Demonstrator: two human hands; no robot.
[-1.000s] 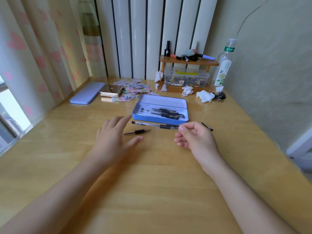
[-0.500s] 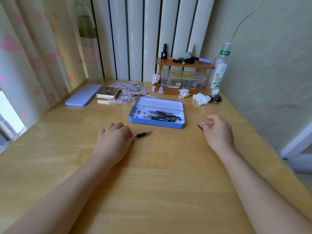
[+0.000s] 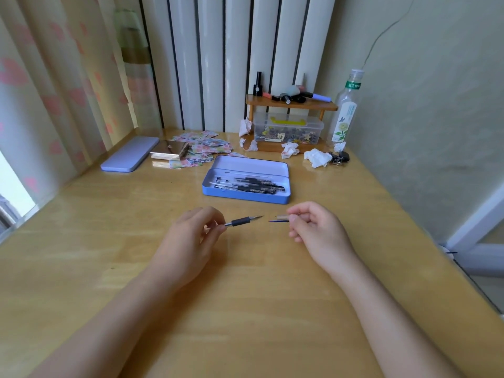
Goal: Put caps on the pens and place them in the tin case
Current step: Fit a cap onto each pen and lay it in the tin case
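Note:
My left hand (image 3: 191,236) grips an uncapped pen (image 3: 241,221) with a black rubber grip, tip pointing right. Facing it a short gap away, my right hand (image 3: 316,230) pinches a clear pen cap (image 3: 279,219) with its open end toward the tip. Both are held just above the wooden desk (image 3: 245,309). Behind them lies the open blue tin case (image 3: 245,193), holding several capped black pens (image 3: 248,184).
The case's lilac lid (image 3: 130,157) lies at the back left beside a small metal box (image 3: 169,151) and scattered colourful papers (image 3: 204,147). A wooden shelf (image 3: 290,105), a clear storage box (image 3: 287,129), crumpled tissues (image 3: 315,158) and a bottle (image 3: 345,110) stand at the back right.
My left hand picked the pen up from the desk. My right hand picked up the cap at the right and brought it inward to face the pen tip.

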